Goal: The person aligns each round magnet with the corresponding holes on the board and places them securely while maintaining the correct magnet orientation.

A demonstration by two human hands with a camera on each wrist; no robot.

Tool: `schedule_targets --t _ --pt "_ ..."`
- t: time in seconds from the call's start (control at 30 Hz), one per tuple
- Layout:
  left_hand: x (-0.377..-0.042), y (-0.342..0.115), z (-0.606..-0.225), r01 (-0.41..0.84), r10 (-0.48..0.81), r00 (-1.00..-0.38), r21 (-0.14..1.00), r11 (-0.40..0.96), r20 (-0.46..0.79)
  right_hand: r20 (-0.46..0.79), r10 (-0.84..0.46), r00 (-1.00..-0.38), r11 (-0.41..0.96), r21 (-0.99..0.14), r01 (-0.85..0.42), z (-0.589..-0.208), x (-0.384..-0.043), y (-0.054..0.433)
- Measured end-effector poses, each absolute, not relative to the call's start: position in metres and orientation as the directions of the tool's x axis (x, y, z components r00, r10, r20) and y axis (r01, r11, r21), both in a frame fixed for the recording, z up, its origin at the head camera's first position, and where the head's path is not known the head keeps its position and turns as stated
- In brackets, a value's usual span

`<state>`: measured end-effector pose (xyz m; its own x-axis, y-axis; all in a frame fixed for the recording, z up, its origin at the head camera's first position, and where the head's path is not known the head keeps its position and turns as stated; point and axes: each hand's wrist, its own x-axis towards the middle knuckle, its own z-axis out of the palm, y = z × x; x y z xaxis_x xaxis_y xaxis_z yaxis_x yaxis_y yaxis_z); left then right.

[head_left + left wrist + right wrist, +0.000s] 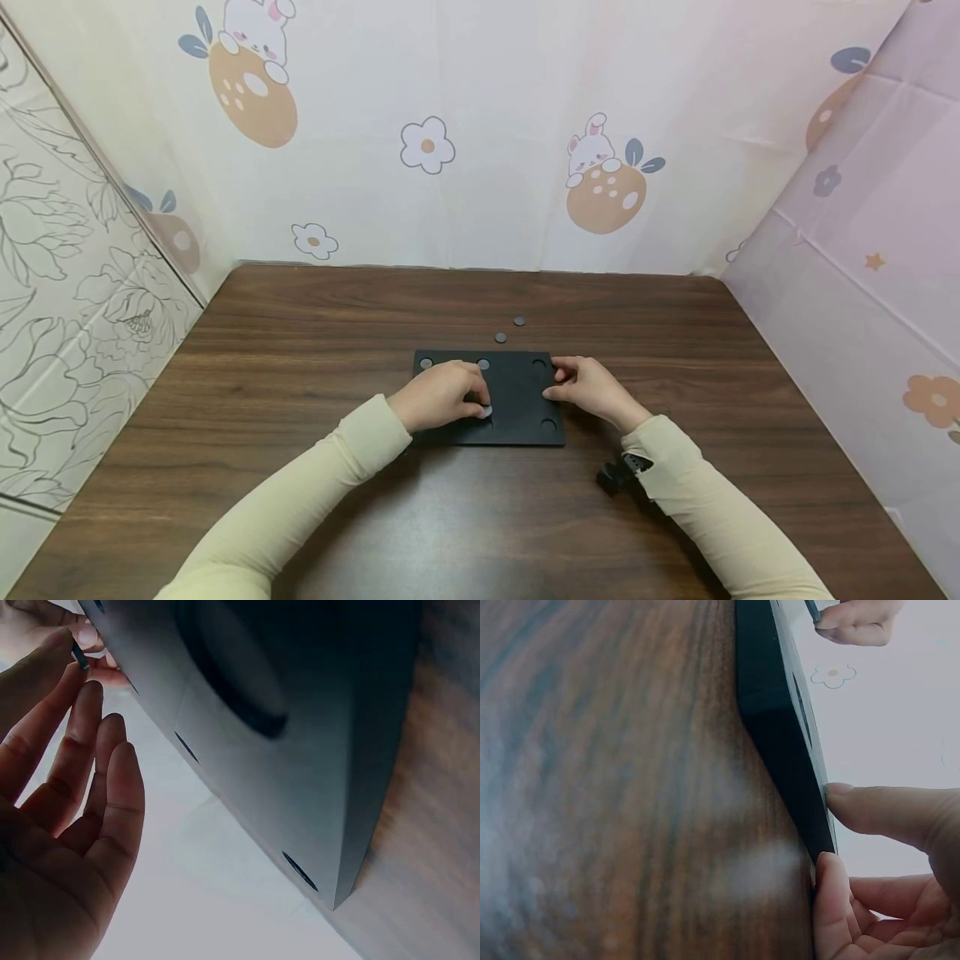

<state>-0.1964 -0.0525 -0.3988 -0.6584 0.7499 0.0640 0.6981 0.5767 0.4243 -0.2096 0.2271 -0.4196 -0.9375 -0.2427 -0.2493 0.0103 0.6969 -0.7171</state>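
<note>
A flat black board (517,400) with round recesses lies on the table. My left hand (444,395) is over its middle, pinching a small grey disc (487,411) between thumb and index finger; the left wrist view shows this disc (79,656) edge-on, the other fingers loosely bent. Grey discs sit in the far left recess (426,363) and the far middle recess (483,364). On the right side, my right hand (596,392) grips the board's edge, its thumb (870,812) on the top face and fingers against the side. My left hand and forearm cover the near left part.
Two loose grey discs, one nearer (500,337) and one farther (519,321), lie on the wooden table (300,333) behind the board. A small black device (615,477) is strapped at the right wrist. Printed curtains (510,192) hang behind the table.
</note>
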Motion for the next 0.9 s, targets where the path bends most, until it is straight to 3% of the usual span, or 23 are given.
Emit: schedule_targets --t 0.9 --pt "-0.1866 -0.0484 -0.4036 0.733 0.785 -0.618 0.393 0.555 0.044 -0.253 -0.235 -0.939 0.694 -0.719 0.02 -0.4182 -0.2082 0.2274"
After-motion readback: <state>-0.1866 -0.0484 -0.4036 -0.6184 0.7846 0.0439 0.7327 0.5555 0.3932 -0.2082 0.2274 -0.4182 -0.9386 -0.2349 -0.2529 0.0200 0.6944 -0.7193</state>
